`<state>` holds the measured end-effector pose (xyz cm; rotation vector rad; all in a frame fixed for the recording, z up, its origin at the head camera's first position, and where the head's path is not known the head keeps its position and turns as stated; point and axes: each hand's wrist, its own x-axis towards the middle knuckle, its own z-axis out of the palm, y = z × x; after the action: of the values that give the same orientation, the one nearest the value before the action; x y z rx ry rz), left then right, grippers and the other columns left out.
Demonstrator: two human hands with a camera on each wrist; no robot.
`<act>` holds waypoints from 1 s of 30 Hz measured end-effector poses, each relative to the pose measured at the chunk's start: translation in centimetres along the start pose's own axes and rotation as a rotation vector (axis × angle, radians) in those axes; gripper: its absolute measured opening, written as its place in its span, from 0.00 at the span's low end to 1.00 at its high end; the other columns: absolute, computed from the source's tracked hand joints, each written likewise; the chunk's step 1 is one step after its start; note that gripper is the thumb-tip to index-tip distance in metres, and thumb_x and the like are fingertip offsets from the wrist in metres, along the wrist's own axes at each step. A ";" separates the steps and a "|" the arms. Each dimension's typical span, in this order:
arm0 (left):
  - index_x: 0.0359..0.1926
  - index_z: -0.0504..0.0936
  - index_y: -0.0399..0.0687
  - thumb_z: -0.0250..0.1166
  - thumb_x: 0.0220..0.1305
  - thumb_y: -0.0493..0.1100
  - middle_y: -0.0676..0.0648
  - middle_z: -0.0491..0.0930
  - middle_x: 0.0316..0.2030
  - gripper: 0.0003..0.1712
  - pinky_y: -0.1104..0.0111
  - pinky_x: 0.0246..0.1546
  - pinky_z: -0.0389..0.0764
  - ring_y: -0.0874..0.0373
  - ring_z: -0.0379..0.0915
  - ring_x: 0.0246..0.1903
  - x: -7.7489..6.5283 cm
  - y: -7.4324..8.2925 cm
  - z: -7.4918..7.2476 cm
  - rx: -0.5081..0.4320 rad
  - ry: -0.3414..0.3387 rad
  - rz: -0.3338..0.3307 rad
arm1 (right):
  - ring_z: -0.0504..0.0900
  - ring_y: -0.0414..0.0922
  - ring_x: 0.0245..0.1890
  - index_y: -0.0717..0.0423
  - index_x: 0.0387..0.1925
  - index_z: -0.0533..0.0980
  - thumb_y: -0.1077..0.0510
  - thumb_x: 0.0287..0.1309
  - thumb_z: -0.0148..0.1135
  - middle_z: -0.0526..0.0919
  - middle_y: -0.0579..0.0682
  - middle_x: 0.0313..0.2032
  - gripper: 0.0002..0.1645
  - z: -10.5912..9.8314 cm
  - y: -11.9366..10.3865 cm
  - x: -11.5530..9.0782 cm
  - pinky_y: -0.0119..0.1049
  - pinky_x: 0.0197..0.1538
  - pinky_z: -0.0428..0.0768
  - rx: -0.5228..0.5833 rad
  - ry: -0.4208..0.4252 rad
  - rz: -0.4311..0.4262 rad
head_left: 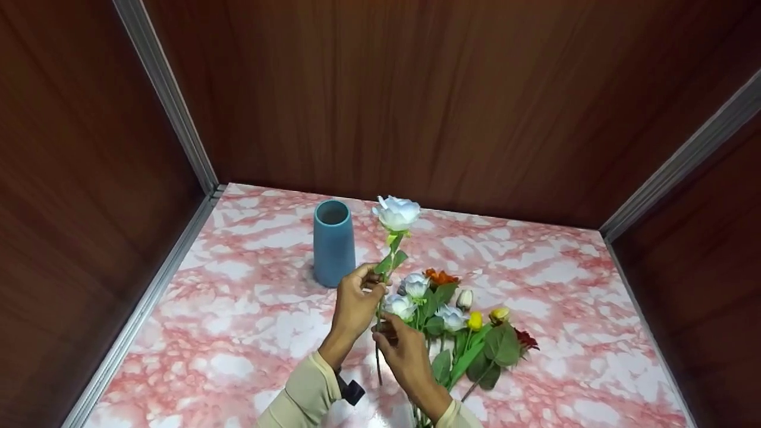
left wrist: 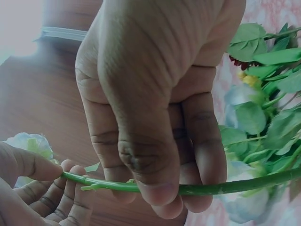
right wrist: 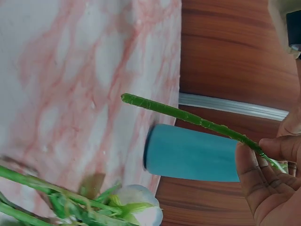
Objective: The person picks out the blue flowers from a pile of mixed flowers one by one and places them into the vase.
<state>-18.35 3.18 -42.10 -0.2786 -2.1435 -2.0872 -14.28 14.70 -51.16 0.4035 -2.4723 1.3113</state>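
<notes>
Okay, left hand (head_left: 357, 303) pinches the green stem of a white, full-petalled artificial-looking rose (head_left: 398, 214) between thumb and fingers, just below the leaves; right hand (head_left: 405, 351) pinches the same stem lower down, nearer its cut end. Rose is held up off the surface, bloom up, nearly upright with a slight tilt. Two pale beige sleeves (head_left: 306, 386), black strap (head_left: 352, 392) at the left wrist.

Surface: pink-and-white marbled tabletop (head_left: 202, 356), glossy. Room: three dark-brown wood-grain panels (head_left: 416, 107), silver metal rails (head_left: 172, 95) at the corners and sides.

Counts: one tapered blue-grey vase (head_left: 334, 255), upright, beyond the left hand; in the pile beside the right hand, three white roses (head_left: 452, 318), one orange flower (head_left: 441, 277), one white bud (head_left: 465, 299), two yellow buds (head_left: 475, 321), one dark-red flower (head_left: 527, 339), plus green leaves (head_left: 504, 345). Stems overlap, uncounted.

Edges: vase near back edge; marbled top stretches from vase to left rail, and from pile to right rail.
</notes>
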 end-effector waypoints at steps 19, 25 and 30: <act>0.41 0.79 0.36 0.59 0.51 0.28 0.39 0.80 0.30 0.14 0.70 0.30 0.76 0.48 0.76 0.31 3.8 2.9 -3.1 0.022 0.147 0.153 | 0.80 0.36 0.31 0.50 0.46 0.75 0.49 0.59 0.54 0.82 0.43 0.32 0.17 -0.1 0.8 3.6 0.30 0.34 0.78 0.095 0.015 0.013; 0.41 0.78 0.31 0.58 0.53 0.28 0.38 0.79 0.32 0.12 0.68 0.32 0.76 0.45 0.76 0.33 3.6 5.2 -4.1 0.003 0.192 0.195 | 0.80 0.35 0.30 0.53 0.47 0.74 0.54 0.59 0.54 0.82 0.43 0.31 0.15 0.7 2.0 4.8 0.30 0.33 0.78 0.064 0.003 -0.005; 0.41 0.77 0.29 0.58 0.54 0.27 0.40 0.79 0.31 0.11 0.64 0.33 0.76 0.46 0.75 0.32 3.9 5.9 -4.5 -0.062 0.221 0.270 | 0.80 0.39 0.30 0.56 0.47 0.73 0.59 0.56 0.57 0.81 0.46 0.31 0.15 1.5 3.4 5.7 0.32 0.33 0.78 -0.012 -0.036 0.012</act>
<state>-20.95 -1.00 -35.33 -0.3093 -1.8082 -1.9341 -21.00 14.72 -52.18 0.4132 -2.5144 1.3046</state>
